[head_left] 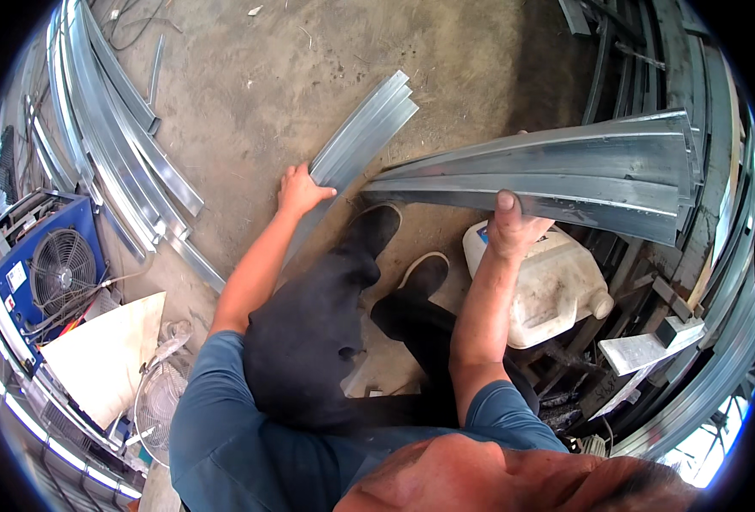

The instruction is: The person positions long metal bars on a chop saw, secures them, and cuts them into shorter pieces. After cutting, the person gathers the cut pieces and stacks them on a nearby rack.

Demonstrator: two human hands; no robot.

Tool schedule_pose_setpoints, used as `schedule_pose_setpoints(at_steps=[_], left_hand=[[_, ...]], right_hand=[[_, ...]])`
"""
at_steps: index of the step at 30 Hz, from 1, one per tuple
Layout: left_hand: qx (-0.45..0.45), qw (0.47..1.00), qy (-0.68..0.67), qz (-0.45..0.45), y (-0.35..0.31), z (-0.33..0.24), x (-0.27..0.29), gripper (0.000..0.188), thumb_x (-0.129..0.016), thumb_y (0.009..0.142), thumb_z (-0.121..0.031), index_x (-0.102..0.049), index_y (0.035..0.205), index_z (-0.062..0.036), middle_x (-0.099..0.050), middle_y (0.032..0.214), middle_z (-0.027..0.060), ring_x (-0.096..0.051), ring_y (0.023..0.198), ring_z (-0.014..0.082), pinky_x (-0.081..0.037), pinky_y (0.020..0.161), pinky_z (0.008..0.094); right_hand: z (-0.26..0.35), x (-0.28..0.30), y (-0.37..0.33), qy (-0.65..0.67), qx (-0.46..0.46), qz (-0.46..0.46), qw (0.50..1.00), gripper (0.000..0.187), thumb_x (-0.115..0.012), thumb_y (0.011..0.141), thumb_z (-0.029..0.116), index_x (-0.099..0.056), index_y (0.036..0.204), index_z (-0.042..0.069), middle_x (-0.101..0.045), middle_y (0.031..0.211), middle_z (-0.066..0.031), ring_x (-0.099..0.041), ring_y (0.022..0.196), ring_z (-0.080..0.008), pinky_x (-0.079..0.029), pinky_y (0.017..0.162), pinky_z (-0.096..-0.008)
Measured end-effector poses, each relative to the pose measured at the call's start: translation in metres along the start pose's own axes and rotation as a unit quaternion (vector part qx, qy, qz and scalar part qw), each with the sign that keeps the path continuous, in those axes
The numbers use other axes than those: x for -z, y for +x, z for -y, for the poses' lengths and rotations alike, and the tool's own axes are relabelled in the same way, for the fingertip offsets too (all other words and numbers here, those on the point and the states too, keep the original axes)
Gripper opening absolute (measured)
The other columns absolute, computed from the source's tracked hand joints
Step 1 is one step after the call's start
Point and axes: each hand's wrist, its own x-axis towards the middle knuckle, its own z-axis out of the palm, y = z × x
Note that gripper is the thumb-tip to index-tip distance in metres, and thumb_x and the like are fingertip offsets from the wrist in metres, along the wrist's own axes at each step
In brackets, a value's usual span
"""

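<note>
My right hand point(514, 224) is closed round a bundle of grey metal profiles point(599, 175), thumb along the near side and the other fingers mostly hidden behind. The bundle is raised at its right end and slants down toward the floor near my shoe. My left hand point(303, 193) grips a shorter stack of metal channels point(365, 128) on the floor, its thumb across the top and its fingers round the far left edge. A dirty white plastic jerrycan point(548, 286) lies beneath my right forearm.
Long metal profiles point(121, 128) lie on the floor at the left. Below them are a blue machine with a fan point(62, 269), a cardboard sheet point(109, 354) and a wire-caged fan point(162, 397). Racked metal bars point(710, 282) line the right side. My shoes point(424, 273) are between both bundles.
</note>
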Motion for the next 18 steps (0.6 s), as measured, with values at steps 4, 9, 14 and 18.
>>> schedule_pose_setpoints(at_steps=[4, 9, 14, 18], left_hand=[[0.039, 0.998, 0.01, 0.047, 0.013, -0.004, 0.008, 0.088, -0.086, 0.06, -0.042, -0.052, 0.13, -0.0013, -0.051, 0.135, 0.0213, -0.048, 0.128, 0.037, -0.041, 0.103, 0.0506], [0.077, 0.991, -0.013, 0.108, 0.012, -0.024, 0.017, 0.088, -0.086, 0.057, -0.044, -0.054, 0.125, 0.0015, -0.051, 0.135, 0.0217, -0.048, 0.129, 0.0359, -0.038, 0.104, 0.0513], [0.046, 0.995, 0.038, 0.075, 0.007, -0.028, 0.012, 0.091, -0.086, 0.056, -0.045, -0.053, 0.126, 0.002, -0.051, 0.134, 0.0226, -0.048, 0.129, 0.037, -0.037, 0.105, 0.0502], [0.034, 0.995, 0.084, 0.049, -0.008, -0.04, 0.008, 0.091, -0.087, 0.057, -0.043, -0.05, 0.128, 0.0016, -0.052, 0.134, 0.0223, -0.048, 0.128, 0.038, -0.037, 0.106, 0.0496]], right_hand=[[-0.002, 0.0, 0.0, -0.019, 0.014, -0.002, 1.0, 0.09, -0.085, 0.07, 0.037, -0.042, 0.138, -0.002, -0.055, 0.129, -0.0211, -0.056, 0.119, -0.0338, -0.046, 0.102, -0.0477], [0.001, -0.002, 0.0, -0.017, 0.005, -0.015, 1.0, 0.091, -0.086, 0.069, 0.037, -0.041, 0.138, -0.002, -0.055, 0.129, -0.0207, -0.056, 0.118, -0.0327, -0.046, 0.102, -0.0471], [0.001, -0.006, 0.0, -0.005, 0.002, -0.024, 1.0, 0.091, -0.085, 0.069, 0.038, -0.041, 0.138, -0.002, -0.056, 0.128, -0.0207, -0.057, 0.117, -0.0325, -0.046, 0.102, -0.0469], [0.005, -0.008, 0.0, -0.006, -0.006, -0.016, 1.0, 0.091, -0.085, 0.07, 0.039, -0.042, 0.138, -0.003, -0.056, 0.128, -0.0211, -0.057, 0.116, -0.0329, -0.046, 0.102, -0.0472]])
